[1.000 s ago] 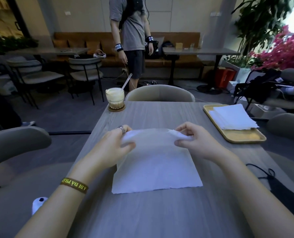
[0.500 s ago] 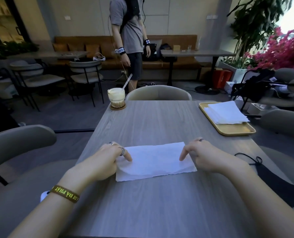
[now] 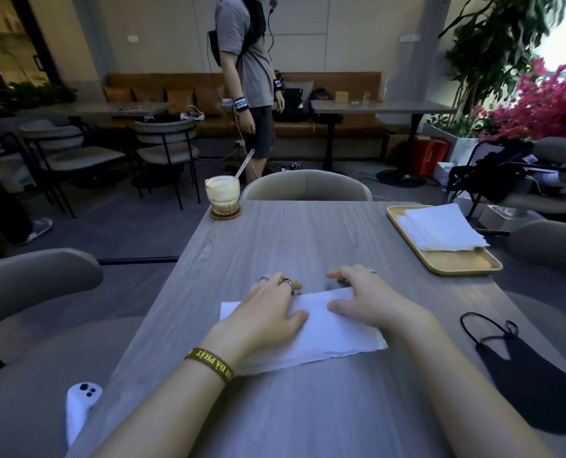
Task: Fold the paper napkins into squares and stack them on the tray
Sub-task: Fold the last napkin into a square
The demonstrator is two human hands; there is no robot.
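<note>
Head view, the only one: the napkin (image 3: 321, 328) lies as a long white strip near the table's (image 3: 308, 246) near edge, about midway between its left and right edges. A second ago it was a full open sheet with its far edge lifted in both hands; half a second ago it was already doubled over, the hands at its two ends. Now both hands have slid inward along the far fold. The left hand (image 3: 268, 312) lies flat, palm down, fingers spread on the strip's left half. The right hand (image 3: 364, 299) presses down beside it with loosely curled fingers. Neither is grasping anything; both are pressing the paper to the tabletop.

What that means: the first fold looks done and is being creased. It is a rectangle, not yet a square, so I'd judge one more fold, end to end, is needed.

At the table's far right edge sits the wooden tray (image 3: 456, 264), holding a pile of white napkins (image 3: 440, 229). A black face mask (image 3: 526, 378) lies by the near right edge, and a creamy drink (image 3: 222, 195) stands at the far left corner.
</note>
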